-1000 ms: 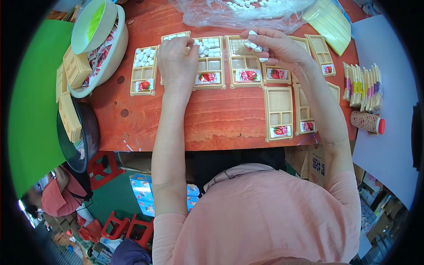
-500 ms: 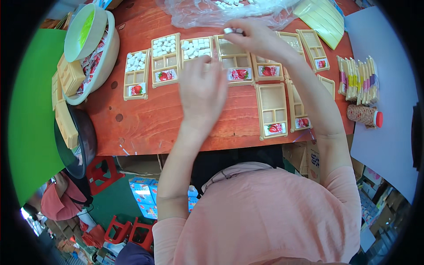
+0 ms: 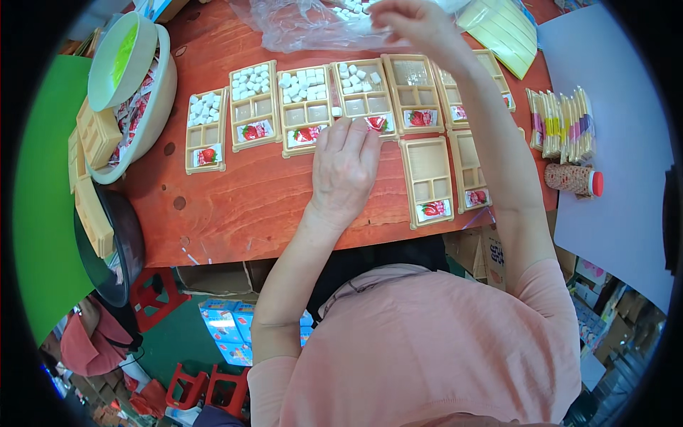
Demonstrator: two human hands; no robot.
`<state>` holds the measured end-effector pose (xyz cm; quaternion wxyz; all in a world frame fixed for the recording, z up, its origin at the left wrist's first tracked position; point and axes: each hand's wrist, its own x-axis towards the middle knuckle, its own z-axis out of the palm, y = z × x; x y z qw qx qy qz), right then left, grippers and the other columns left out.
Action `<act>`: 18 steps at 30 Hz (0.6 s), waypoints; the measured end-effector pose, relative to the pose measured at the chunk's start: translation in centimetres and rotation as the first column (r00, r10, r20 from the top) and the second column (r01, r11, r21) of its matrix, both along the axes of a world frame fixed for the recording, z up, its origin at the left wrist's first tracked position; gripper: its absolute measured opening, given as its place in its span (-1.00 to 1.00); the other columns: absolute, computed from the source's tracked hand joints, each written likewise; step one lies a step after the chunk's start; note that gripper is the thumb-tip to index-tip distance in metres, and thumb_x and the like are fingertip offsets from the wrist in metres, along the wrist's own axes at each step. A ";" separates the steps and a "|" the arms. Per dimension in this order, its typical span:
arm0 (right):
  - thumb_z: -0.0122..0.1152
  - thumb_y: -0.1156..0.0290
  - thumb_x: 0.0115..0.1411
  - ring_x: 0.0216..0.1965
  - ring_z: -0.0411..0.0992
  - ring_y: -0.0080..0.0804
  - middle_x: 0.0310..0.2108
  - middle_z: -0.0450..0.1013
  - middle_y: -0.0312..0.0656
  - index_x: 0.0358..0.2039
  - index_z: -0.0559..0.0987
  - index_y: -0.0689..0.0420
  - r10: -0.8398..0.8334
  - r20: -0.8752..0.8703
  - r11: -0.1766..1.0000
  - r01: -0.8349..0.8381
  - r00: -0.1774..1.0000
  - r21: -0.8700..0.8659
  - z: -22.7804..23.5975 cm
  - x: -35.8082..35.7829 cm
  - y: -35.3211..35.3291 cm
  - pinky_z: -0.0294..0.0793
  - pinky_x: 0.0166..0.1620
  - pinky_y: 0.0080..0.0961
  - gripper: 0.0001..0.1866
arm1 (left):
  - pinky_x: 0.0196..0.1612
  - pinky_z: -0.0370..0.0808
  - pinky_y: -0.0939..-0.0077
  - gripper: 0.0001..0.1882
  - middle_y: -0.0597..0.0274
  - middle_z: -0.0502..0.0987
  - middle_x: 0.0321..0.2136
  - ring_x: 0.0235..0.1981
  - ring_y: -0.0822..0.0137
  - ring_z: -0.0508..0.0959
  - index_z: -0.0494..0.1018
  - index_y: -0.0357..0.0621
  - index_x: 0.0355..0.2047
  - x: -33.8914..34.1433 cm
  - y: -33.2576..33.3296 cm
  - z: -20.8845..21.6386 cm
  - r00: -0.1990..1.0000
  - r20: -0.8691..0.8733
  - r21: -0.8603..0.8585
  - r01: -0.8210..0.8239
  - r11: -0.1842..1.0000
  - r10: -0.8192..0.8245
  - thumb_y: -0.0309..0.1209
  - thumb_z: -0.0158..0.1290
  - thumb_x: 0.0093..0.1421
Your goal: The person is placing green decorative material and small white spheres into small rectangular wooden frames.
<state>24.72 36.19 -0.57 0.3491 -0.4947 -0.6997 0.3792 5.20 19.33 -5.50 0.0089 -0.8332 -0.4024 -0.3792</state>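
Note:
My left hand rests over the near ends of two tan compartment trays, its fingers stretched forward and slightly apart. Just beyond its fingertips a single small white cube lies between those trays. White cubes partly fill the large compartment of the fourth tray from the left; a strawberry-printed packet in its near end is partly covered by my hand. Raised at the far side, my right hand has its fingers loosely apart, with nothing visible in them. Beneath it lies a clear plastic bag with more white cubes.
Three trays to the left hold cubes and packets, such as the leftmost tray. More trays stand to the right. A white basin of packets, wrapped sticks, and a red-lidded jar flank them.
White cubes from my right hand now lie in the fourth tray, and that hand has moved away toward the bag. My left hand has lowered onto the tray ends. The view has shifted slightly.

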 end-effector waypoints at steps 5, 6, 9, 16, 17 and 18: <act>0.28 0.25 0.15 -0.17 0.59 -0.04 -0.26 0.61 0.15 -0.20 0.66 0.27 -0.168 0.266 0.961 0.097 0.949 0.258 -1.3 2.9 7.3 0.57 -0.08 -0.28 -0.65 | -0.12 0.43 0.21 -0.82 0.00 0.51 -0.20 -0.13 0.08 0.47 0.51 -0.33 -0.34 0.0 1.6 1.4 0.969 -0.074 -0.036 -0.238 0.971 0.235 -0.54 0.10 0.01; 0.33 0.20 0.09 -0.12 0.58 0.07 -0.22 0.59 0.24 -0.20 0.66 0.29 -0.313 0.600 0.943 0.165 0.736 0.290 -1.0 1.5 8.0 0.56 -0.04 -0.22 -0.60 | -0.12 0.43 0.21 -0.82 0.00 0.51 -0.20 -0.13 0.08 0.47 0.51 -0.33 -0.34 -0.2 1.9 1.5 0.969 -0.075 -0.027 -0.239 0.971 0.236 -0.54 0.10 0.01; 0.39 0.15 0.00 -0.09 0.56 0.13 -0.24 0.58 0.27 -0.24 0.65 0.31 -0.276 0.763 0.959 0.113 0.585 0.260 -1.1 -2.0 8.6 0.55 -0.01 -0.12 -0.53 | -0.13 0.41 0.22 -0.84 0.00 0.52 -0.18 -0.15 0.10 0.46 0.51 -0.32 -0.37 -0.8 2.3 1.8 0.957 -0.191 -0.067 -0.236 0.969 0.220 -0.54 0.11 -0.02; 0.24 0.25 0.24 -0.08 0.55 -0.12 -0.11 0.57 -0.05 -0.01 0.63 0.07 -0.260 0.636 0.927 0.003 0.727 0.376 -6.3 -3.2 10.3 0.54 0.06 -0.21 -0.66 | -0.15 0.36 0.25 -0.88 0.09 0.52 -0.31 -0.23 0.13 0.44 0.49 -0.22 -0.43 -1.0 2.6 1.9 0.963 -0.219 -0.111 -0.187 0.976 0.159 -0.55 0.11 -0.04; 0.26 0.22 0.23 -0.05 0.53 -0.09 -0.10 0.54 -0.02 -0.01 0.62 0.08 -0.249 0.614 0.938 0.029 0.749 0.345 -6.4 -3.1 10.5 0.53 0.07 -0.21 -0.64 | -0.14 0.36 0.24 -0.89 0.12 0.51 -0.35 -0.23 0.13 0.44 0.48 -0.20 -0.44 -1.0 2.7 1.8 0.968 -0.205 -0.128 -0.172 0.977 0.144 -0.55 0.11 -0.04; 0.28 0.19 0.22 -0.02 0.52 -0.07 -0.08 0.51 0.01 -0.01 0.62 0.09 -0.238 0.592 0.949 0.053 0.770 0.312 -6.5 -3.0 10.8 0.52 0.07 -0.21 -0.62 | -0.14 0.36 0.24 -0.89 0.12 0.51 -0.35 -0.23 0.13 0.44 0.48 -0.20 -0.44 -1.1 2.8 1.7 0.967 -0.209 -0.129 -0.173 0.976 0.144 -0.55 0.11 -0.04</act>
